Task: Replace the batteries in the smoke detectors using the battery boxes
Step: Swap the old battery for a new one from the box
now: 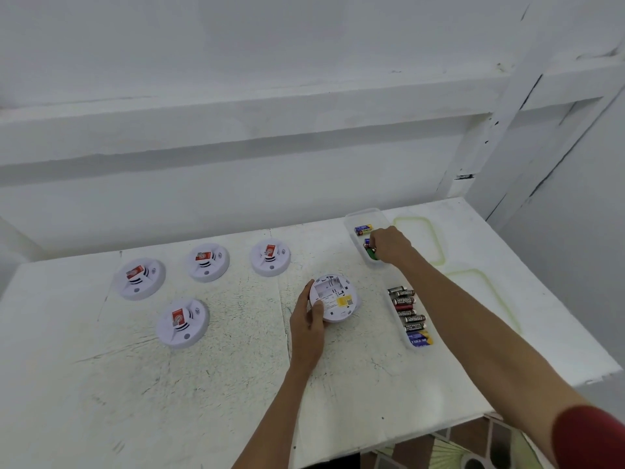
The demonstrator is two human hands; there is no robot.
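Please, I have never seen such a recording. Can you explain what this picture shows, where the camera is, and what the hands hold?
There is no machine: a person works with bare hands. The one picture comes from a camera on the person's head, looking down. The left hand grips an overturned smoke detector on the white table. The right hand pinches a battery in the far battery box. A near battery box holds more batteries. Four other smoke detectors lie face up to the left.
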